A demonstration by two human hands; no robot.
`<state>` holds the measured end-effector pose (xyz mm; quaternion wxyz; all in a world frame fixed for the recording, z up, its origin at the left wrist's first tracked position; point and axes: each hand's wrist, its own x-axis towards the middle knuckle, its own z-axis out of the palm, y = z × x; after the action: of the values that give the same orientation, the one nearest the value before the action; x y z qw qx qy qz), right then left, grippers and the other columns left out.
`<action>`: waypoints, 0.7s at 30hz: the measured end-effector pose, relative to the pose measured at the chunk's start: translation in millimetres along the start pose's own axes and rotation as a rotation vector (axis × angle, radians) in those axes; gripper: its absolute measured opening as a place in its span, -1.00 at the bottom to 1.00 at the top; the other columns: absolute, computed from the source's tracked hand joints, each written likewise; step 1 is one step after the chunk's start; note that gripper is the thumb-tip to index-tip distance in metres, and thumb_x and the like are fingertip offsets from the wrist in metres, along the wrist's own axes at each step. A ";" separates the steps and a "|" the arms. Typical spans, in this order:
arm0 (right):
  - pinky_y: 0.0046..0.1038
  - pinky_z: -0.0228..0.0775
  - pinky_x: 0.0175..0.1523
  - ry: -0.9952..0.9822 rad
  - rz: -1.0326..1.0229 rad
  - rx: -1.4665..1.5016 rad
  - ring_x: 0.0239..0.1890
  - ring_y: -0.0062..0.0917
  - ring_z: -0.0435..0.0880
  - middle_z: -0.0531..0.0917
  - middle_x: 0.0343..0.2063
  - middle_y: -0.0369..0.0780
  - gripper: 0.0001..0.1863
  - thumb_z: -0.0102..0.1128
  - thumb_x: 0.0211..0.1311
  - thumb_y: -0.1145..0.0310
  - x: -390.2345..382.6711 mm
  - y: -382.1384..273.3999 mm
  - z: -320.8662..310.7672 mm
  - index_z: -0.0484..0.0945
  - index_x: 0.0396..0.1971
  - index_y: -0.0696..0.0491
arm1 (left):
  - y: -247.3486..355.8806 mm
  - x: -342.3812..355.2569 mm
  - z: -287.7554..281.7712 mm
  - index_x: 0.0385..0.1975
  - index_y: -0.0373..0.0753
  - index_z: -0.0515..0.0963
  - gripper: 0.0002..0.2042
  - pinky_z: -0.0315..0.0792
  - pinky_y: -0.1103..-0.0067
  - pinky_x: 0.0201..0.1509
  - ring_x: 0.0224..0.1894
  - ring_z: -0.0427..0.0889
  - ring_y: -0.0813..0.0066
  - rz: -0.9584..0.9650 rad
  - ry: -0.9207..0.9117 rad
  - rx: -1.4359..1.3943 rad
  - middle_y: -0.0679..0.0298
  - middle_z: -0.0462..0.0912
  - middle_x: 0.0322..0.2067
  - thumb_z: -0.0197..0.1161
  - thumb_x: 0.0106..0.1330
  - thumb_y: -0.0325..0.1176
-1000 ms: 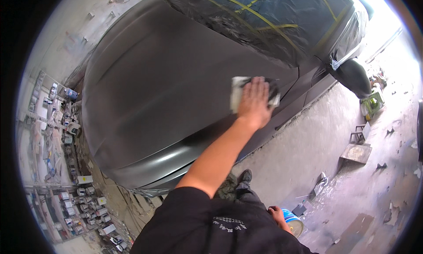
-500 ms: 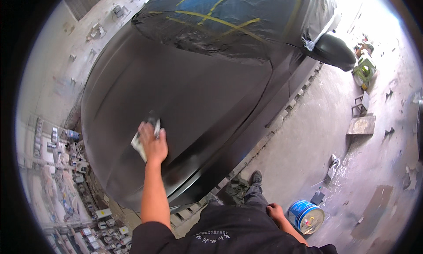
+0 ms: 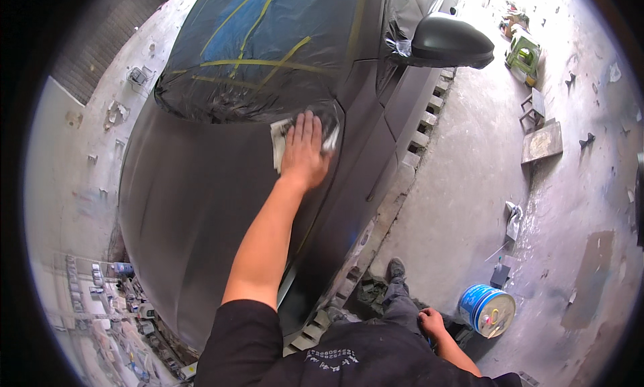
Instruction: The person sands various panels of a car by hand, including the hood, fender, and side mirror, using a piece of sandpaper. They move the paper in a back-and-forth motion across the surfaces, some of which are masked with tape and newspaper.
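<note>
My left hand (image 3: 305, 149) presses a folded off-white cloth (image 3: 277, 145), with dark material beside it, onto the matte dark-grey bonnet (image 3: 194, 206) of a car, just below the windscreen. Its fingers lie extended over the cloth, holding it against the panel. The windscreen (image 3: 235, 45) is covered in dark plastic sheeting with yellow tape. Low at my right, my right hand (image 3: 433, 323) hangs by my thigh with curled fingers; I cannot make out whether it holds anything.
A black wing mirror (image 3: 449, 41) juts out at the upper right. A blue pail (image 3: 486, 311), a small metal table (image 3: 541, 142) and a green plastic object (image 3: 523, 55) stand on the floor at right. Cluttered cans and boxes (image 3: 107, 300) lie at the lower left.
My left hand with the cloth swept down-left across the bonnet, then back up toward the windscreen. The view has shifted, bringing more of the car's side and the mirror toward the middle.
</note>
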<state>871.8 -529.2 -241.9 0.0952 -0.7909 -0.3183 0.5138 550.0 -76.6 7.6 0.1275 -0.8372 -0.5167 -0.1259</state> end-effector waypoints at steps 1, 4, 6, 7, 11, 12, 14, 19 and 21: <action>-0.33 0.45 0.08 0.006 0.003 0.020 -0.06 -0.24 0.67 0.71 -0.19 -0.04 -0.66 0.19 0.15 0.20 -0.5 -0.3 -1.1 0.66 -0.18 0.11 | 12.4 -10.7 -12.6 0.37 -0.42 0.06 -0.24 -0.08 0.22 0.50 0.49 -0.05 0.01 0.044 -0.041 -0.026 -0.06 0.00 0.43 0.19 0.28 -0.14; -0.36 0.47 0.02 0.045 -0.004 0.027 -0.14 -0.33 0.69 0.72 -0.25 -0.07 -0.69 0.22 0.15 0.24 2.9 5.8 2.0 0.66 -0.19 0.14 | 26.5 -60.3 -37.2 0.38 -0.41 0.06 -0.16 -0.05 0.21 0.49 0.48 -0.01 0.00 0.096 -0.167 -0.030 -0.06 0.01 0.43 0.32 0.12 -0.23; -0.38 0.48 -0.01 0.069 -0.016 0.018 -0.18 -0.37 0.70 0.73 -0.28 -0.09 -0.70 0.23 0.15 0.26 8.3 8.2 5.9 0.65 -0.20 0.15 | 19.3 -89.7 -32.3 0.37 -0.43 0.05 -0.14 -0.04 0.21 0.49 0.48 -0.01 0.00 0.128 -0.117 0.032 -0.06 0.01 0.43 0.33 0.09 -0.25; -0.37 0.49 -0.01 0.076 -0.020 0.015 -0.17 -0.36 0.70 0.72 -0.27 -0.09 -0.70 0.23 0.15 0.26 7.6 9.0 7.5 0.65 -0.20 0.15 | 16.4 -87.3 -26.1 0.38 -0.43 0.06 -0.13 -0.02 0.20 0.48 0.48 -0.01 0.00 0.120 -0.124 0.078 -0.07 0.03 0.42 0.33 0.07 -0.26; -0.33 0.47 0.04 0.042 -0.003 0.048 -0.09 -0.26 0.68 0.71 -0.22 -0.06 -0.68 0.21 0.15 0.21 9.6 15.7 7.1 0.66 -0.19 0.11 | 26.4 3.3 -12.4 0.39 -0.41 0.05 -0.17 -0.05 0.20 0.49 0.48 -0.01 0.01 0.133 -0.096 0.098 -0.06 0.01 0.43 0.26 0.16 -0.19; -0.31 0.46 0.06 0.030 -0.003 0.059 -0.06 -0.23 0.67 0.70 -0.19 -0.05 -0.67 0.20 0.15 0.19 10.6 15.1 7.4 0.66 -0.19 0.10 | 26.9 26.2 -3.5 0.40 -0.40 0.05 -0.18 -0.06 0.21 0.49 0.48 -0.02 0.02 0.144 -0.053 0.128 -0.05 0.00 0.44 0.23 0.19 -0.16; -0.31 0.46 0.06 0.033 -0.007 0.078 -0.07 -0.22 0.68 0.70 -0.20 -0.04 -0.68 0.19 0.16 0.20 12.2 16.4 6.8 0.66 -0.19 0.10 | 33.6 58.9 15.8 0.39 -0.40 0.06 -0.22 -0.09 0.24 0.51 0.49 -0.05 0.04 0.123 0.012 0.161 -0.03 -0.01 0.44 0.19 0.25 -0.12; -0.36 0.48 0.02 0.083 0.020 0.089 -0.12 -0.32 0.70 0.72 -0.24 -0.08 -0.69 0.22 0.16 0.24 15.5 28.2 2.0 0.66 -0.20 0.13 | 63.2 31.8 6.5 0.40 -0.40 0.06 -0.20 -0.17 0.27 0.53 0.52 -0.11 0.12 0.094 -0.185 0.259 0.00 -0.05 0.46 0.20 0.24 -0.11; -0.38 0.48 0.00 0.099 0.032 0.100 -0.15 -0.38 0.71 0.73 -0.26 -0.10 -0.71 0.23 0.16 0.26 18.2 29.6 7.6 0.66 -0.20 0.13 | 58.8 -8.9 15.2 0.40 -0.41 0.05 -0.18 -0.21 0.26 0.53 0.52 -0.13 0.11 0.128 -0.166 0.343 0.00 -0.08 0.47 0.18 0.24 -0.06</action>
<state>882.1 -542.7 -273.2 0.1419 -0.8146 -0.2743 0.4909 600.1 -104.3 -14.6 0.2330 -0.8419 -0.4849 0.0415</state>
